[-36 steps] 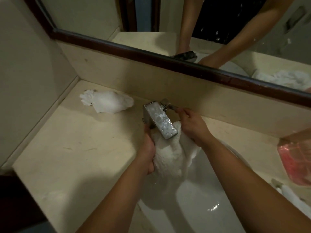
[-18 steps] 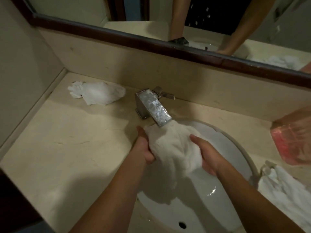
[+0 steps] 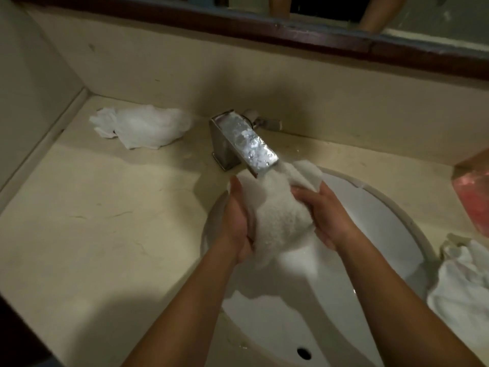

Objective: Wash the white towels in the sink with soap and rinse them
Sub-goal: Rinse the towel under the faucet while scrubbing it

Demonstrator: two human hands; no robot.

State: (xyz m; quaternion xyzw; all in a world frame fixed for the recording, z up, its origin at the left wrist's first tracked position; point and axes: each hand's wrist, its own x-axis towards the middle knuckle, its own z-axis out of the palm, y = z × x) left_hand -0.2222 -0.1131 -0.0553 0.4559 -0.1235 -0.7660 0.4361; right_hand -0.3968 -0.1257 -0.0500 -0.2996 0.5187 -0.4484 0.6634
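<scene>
In the middle of the frame, the person is holding a bunched white towel (image 3: 277, 215) over the white sink (image 3: 391, 223), just under the tip of the flat metal faucet (image 3: 246, 144). The left hand (image 3: 238, 221) is gripping the towel's left side, with its fingers curling into the cloth and its thumb lying up along the edge. The right hand (image 3: 325, 210) is gripping the towel's right side, its fingers wrapping over the top of the bundle. The upper end of the towel is reaching up to touch the faucet's spout, while the lower end is hanging down into the basin. The top of the faucet is glistening with drops of water, and its lever handle (image 3: 267, 123) is sticking out toward the right, close to the back wall. In the upper left of the frame, a second crumpled white towel (image 3: 143, 128) is lying on the beige tabletop (image 3: 92, 221), well apart from the sink. At the right edge, a third white towel (image 3: 463, 282) is lying heaped just beside the sink's rim. Above it, at the right edge, a pink soap bottle (image 3: 473, 197) is standing, partly cut off by the frame. Along the top, the dark wooden frame of a mirror (image 3: 291, 33) is running across, and the glass is reflecting the person's arms.
</scene>
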